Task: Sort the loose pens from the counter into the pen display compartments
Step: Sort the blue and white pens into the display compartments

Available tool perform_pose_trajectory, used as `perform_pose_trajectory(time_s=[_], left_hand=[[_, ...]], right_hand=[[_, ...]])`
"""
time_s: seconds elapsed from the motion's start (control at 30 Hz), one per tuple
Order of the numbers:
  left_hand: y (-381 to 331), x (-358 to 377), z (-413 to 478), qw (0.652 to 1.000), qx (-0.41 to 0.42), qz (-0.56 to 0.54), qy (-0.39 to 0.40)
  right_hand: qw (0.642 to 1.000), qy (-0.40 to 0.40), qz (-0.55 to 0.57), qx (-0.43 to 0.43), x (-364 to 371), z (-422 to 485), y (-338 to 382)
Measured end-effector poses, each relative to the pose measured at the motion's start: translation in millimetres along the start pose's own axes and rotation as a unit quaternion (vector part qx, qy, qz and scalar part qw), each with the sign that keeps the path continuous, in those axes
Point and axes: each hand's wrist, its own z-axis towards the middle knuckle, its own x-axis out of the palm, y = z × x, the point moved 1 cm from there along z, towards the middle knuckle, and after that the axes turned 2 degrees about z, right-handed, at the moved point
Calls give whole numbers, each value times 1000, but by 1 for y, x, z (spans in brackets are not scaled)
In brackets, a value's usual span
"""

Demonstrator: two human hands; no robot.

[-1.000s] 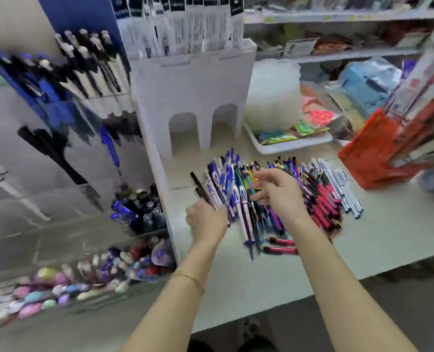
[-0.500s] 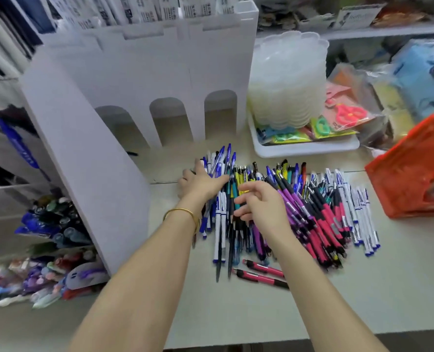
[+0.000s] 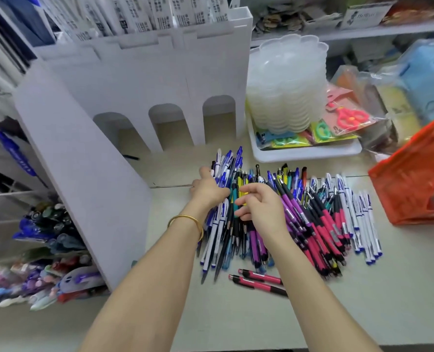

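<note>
Forearms reach in from the bottom edge, both bare, and meet over the loose pens (image 3: 312,219) on the pale counter (image 3: 363,306). The left hand (image 3: 208,190), with a thin gold bangle (image 3: 185,220) on its wrist, lies palm down on the left edge of the heap, its back to the camera. Its fingers reach in among the blue-and-white pens, so I cannot tell whether they grasp any or only rest on them. The right hand (image 3: 261,209) sits just beside it, over the middle of the heap. Its fingers are loosely bent and a little spread, their tips next to a teal pen (image 3: 234,199), with no pen plainly clasped.

The heap fans out across the counter, with purple, pink-and-black and white-and-blue barrels lying roughly side by side. Two pink-and-black pens (image 3: 259,283) lie apart on its near side.

Left of the hands stands the white pen display (image 3: 139,80), its slanted side panel close to the left forearm. Three arched compartments (image 3: 170,128) open at its foot, just behind the heap, and packaged stock fills its top slots. Further left, blurred racks (image 3: 51,224) hold more pens and small coloured items.

Behind the heap, a white tray (image 3: 307,154) carries a stack of clear plastic dishes (image 3: 287,85) and packets of children's scissors (image 3: 348,118). An orange bag (image 3: 414,181) rests at the right, and a cluttered shelf (image 3: 363,31) runs along the back.
</note>
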Motion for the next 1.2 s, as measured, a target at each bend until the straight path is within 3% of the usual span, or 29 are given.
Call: perform_pose_trajectory(time_s=[0.27,0.7,0.93,1.2], left_hand=[[-3,-4,0,996,48,50,-49],[29,-25,-7,974,50,-214,-58],[27,-49,-22,932,62,-355,-37],[10,-71,-58,821,140,-554,17]], right_hand=[[1000,0,11,4,0,3,2],[1000,-5,-3,2,-1,3,3],[1000,-3,-1,-2,6,-2,8],[998,4,64,1,27,-18,19]])
